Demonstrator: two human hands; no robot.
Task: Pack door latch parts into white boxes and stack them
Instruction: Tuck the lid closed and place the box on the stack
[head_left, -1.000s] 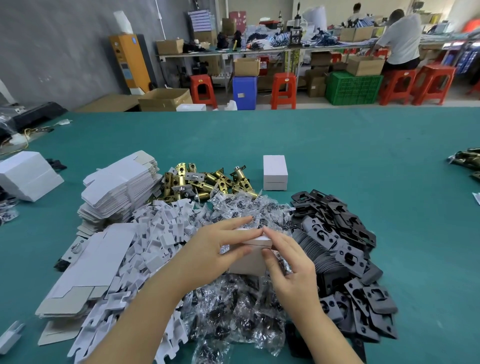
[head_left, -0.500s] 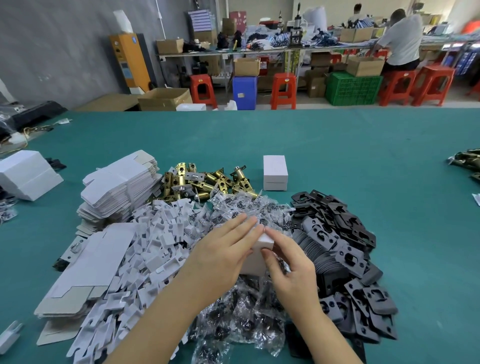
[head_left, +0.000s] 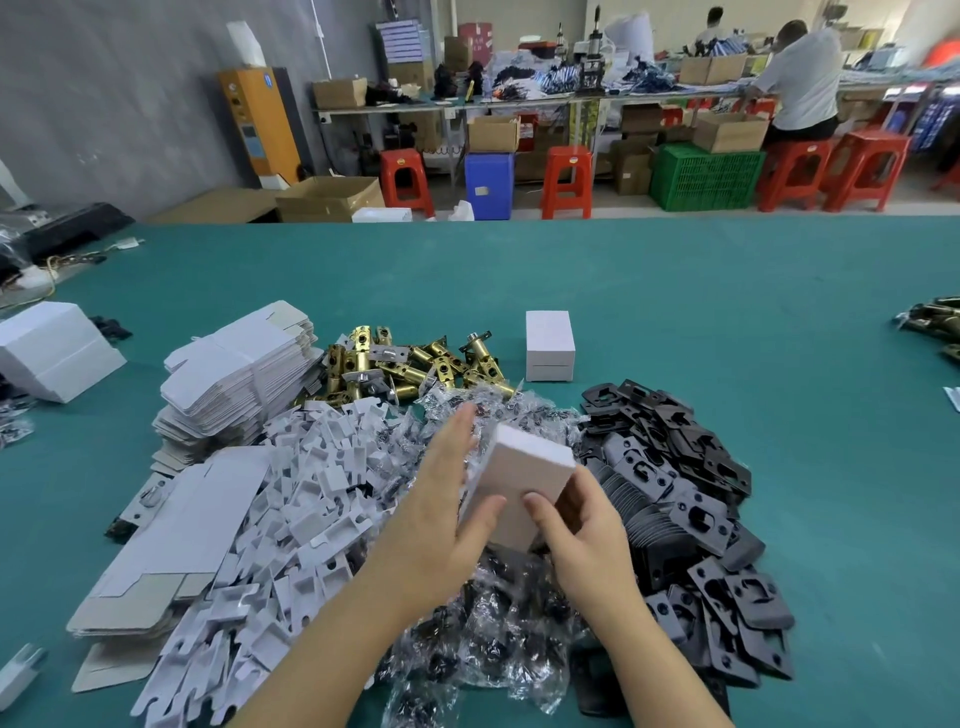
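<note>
Green bench (head_left: 675, 291) stretches out ahead of me, with a workshop of red stools, crates and cartons beyond its far edge. Left of my hands sits a stack of flat boxes (head_left: 236, 374), unfolded white card, with more flat sheets nearer me. Right of my hands lies a heap of black plates (head_left: 691, 499). Under and left of my left hand spreads a pile of white inserts (head_left: 311, 499). Beneath both hands are clear bags (head_left: 493, 639) of small dark parts. Beyond my fingertips lie brass latches (head_left: 410, 364), and just right of those stand two closed boxes (head_left: 549, 345), one on the other.

Between my hands is the box (head_left: 524, 478), closed, tilted, raised above the bags. My left hand (head_left: 441, 509) lies along its left side, fingers straight and flat against it, thumb on the near face. My right hand (head_left: 582, 525) has a curled grip on its near right corner, thumb on the top face, fingers round the side.
</note>
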